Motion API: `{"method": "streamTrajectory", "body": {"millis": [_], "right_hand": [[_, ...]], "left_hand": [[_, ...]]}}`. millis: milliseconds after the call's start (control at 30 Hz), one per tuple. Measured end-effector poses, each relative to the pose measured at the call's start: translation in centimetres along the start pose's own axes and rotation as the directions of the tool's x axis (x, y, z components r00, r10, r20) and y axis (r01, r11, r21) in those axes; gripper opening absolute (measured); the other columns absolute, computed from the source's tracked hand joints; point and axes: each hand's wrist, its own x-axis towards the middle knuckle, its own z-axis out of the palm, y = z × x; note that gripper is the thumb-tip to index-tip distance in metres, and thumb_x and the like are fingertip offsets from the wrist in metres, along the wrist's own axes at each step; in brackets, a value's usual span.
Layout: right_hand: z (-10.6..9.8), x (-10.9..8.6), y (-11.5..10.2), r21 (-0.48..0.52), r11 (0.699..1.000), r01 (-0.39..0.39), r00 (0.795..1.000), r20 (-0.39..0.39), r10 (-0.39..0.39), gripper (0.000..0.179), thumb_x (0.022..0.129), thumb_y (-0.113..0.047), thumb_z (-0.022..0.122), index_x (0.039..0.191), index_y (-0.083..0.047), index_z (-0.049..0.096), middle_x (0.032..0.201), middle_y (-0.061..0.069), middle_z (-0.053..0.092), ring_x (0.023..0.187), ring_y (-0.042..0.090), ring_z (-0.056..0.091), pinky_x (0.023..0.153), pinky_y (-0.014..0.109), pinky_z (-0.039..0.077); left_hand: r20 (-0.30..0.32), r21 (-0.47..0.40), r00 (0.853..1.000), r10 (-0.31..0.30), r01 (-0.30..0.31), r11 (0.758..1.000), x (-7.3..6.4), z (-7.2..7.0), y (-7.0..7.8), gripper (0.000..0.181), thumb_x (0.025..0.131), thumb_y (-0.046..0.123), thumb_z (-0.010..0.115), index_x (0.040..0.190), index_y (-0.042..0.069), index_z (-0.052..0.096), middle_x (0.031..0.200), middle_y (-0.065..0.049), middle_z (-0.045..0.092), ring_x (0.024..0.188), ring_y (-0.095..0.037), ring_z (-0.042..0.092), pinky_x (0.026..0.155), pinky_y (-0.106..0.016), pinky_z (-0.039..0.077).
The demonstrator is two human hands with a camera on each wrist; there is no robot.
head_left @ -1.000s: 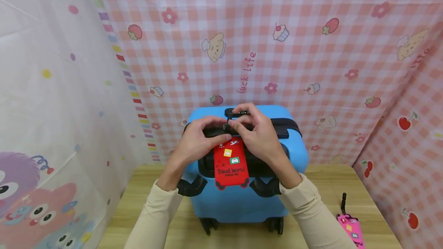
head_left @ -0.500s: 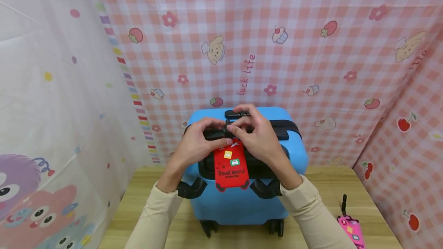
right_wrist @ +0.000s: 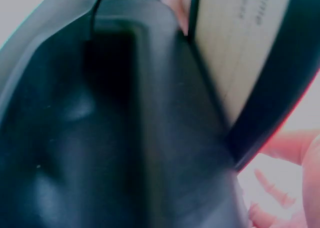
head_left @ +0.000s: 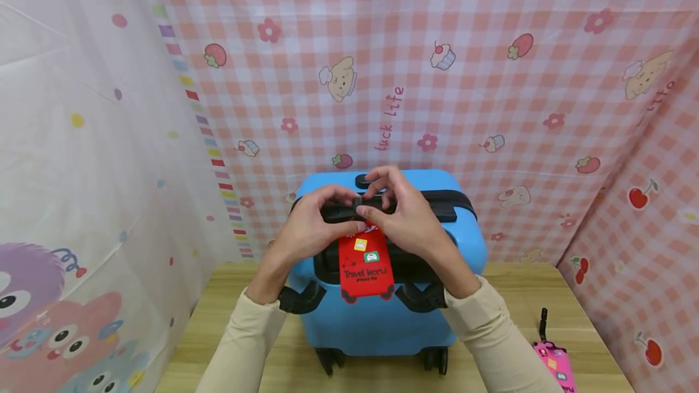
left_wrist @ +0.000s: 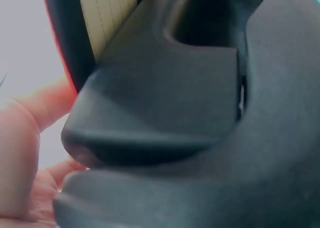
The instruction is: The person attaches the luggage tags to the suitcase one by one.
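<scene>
A red luggage tag (head_left: 366, 268), printed with stickers and "Travel World", hangs in front of the black carrying handle (head_left: 445, 214) of a blue suitcase (head_left: 377, 329). My left hand (head_left: 308, 226) holds the tag's top end, thumb at its upper edge and fingertips by the black strap (head_left: 358, 202). From the other side, my right hand (head_left: 412, 220) pinches that strap between thumb and fingers. Fingers hide most of the strap. In the left wrist view the handle (left_wrist: 150, 108) fills the middle. The tag's pale lined back (right_wrist: 240, 43) shows in the right wrist view.
The suitcase stands on its black wheels (head_left: 435, 358) on a wooden table (head_left: 218, 332). To the right lies a pink luggage tag (head_left: 554, 362) with a black strap. A checked curtain (head_left: 464, 77) hangs behind, and a white printed one (head_left: 98, 168) at left.
The strap stood up in a loop above the handle; it is now drawn down lower between the fingertips. My right fingers have shifted and spread slightly, while my left hand barely moves.
</scene>
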Motion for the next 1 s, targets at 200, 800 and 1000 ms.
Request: {"method": "streamTrajectory", "body": {"millis": [200, 800, 1000], "right_hand": [[-0.37, 0.14, -0.41, -0.003, 0.999, -0.049, 0.998, 0.046, 0.049, 0.041, 0.093, -0.013, 0.069, 0.127, -0.006, 0.049, 0.111, 0.009, 0.06, 0.083, 0.024, 0.046, 0.067, 0.035, 0.04], [-0.36, 0.46, -0.92, -0.05, 0.993, -0.109, 0.99, 0.087, 0.113, 0.034, 0.092, -0.014, 0.069, 0.121, -0.006, 0.052, 0.108, 0.006, 0.06, 0.087, 0.025, 0.047, 0.073, 0.038, 0.04], [-0.4, 0.55, -0.96, -0.054, 0.993, -0.103, 0.99, 0.092, 0.107, 0.03, 0.092, -0.014, 0.069, 0.117, -0.009, 0.053, 0.107, 0.005, 0.06, 0.086, 0.025, 0.046, 0.072, 0.037, 0.04]], "left_hand": [[0.002, -0.023, 1.0, 0.018, -0.017, 1.0, -0.05, 0.04, 0.07, 0.035, 0.082, 0.017, 0.081, 0.114, 0.014, 0.067, 0.103, -0.003, 0.066, 0.094, -0.02, 0.062, 0.088, -0.039, 0.052], [-0.006, -0.073, 0.999, 0.044, -0.044, 0.996, -0.27, 0.09, -0.08, 0.033, 0.083, 0.013, 0.08, 0.114, 0.011, 0.067, 0.104, -0.005, 0.065, 0.096, -0.022, 0.062, 0.089, -0.041, 0.052], [-0.011, -0.068, 0.999, 0.051, -0.052, 0.996, -0.29, 0.03, -0.05, 0.033, 0.083, 0.012, 0.079, 0.114, 0.011, 0.068, 0.103, -0.005, 0.065, 0.096, -0.022, 0.062, 0.09, -0.041, 0.052]]}}
